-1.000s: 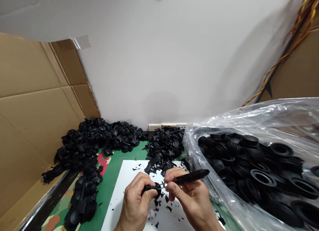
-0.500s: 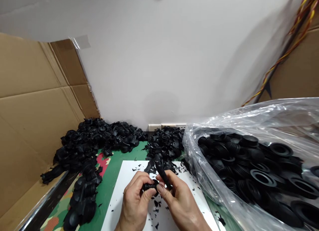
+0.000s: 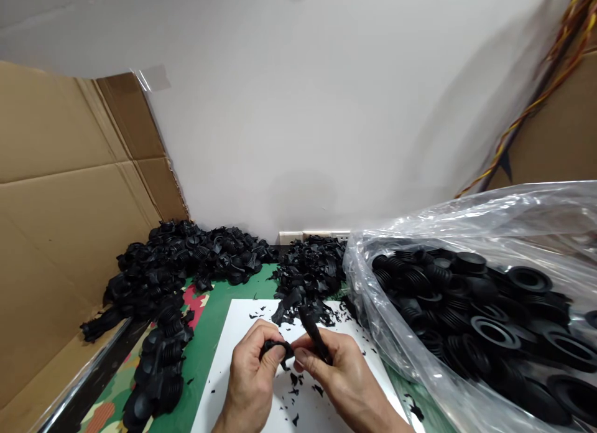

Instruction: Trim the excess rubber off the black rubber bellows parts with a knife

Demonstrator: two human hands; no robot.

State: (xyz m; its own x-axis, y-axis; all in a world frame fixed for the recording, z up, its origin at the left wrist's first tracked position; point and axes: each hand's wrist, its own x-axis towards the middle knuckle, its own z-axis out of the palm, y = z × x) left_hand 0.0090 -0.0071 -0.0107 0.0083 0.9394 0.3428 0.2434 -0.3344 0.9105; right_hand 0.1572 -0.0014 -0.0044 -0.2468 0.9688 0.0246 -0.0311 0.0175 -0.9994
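Observation:
My left hand (image 3: 252,371) pinches a small black rubber part (image 3: 275,347) between thumb and fingers, low in the middle of the view. My right hand (image 3: 342,374) grips a black-handled tool (image 3: 314,335) whose handle points up and away from me; its tip meets the rubber part. Both hands hover over a white sheet (image 3: 233,358) strewn with small black rubber scraps (image 3: 298,380).
A clear plastic bag (image 3: 420,228) full of black ribbed rubber parts (image 3: 471,308) fills the right. More such parts lie heaped at the left (image 3: 163,277) and in a scrap pile (image 3: 310,271) by the wall. Cardboard (image 3: 60,190) walls the left side. A green mat (image 3: 209,333) lies underneath.
The tool's handle swung from pointing right to pointing up and away. My hands sank slightly, staying together on the rubber part.

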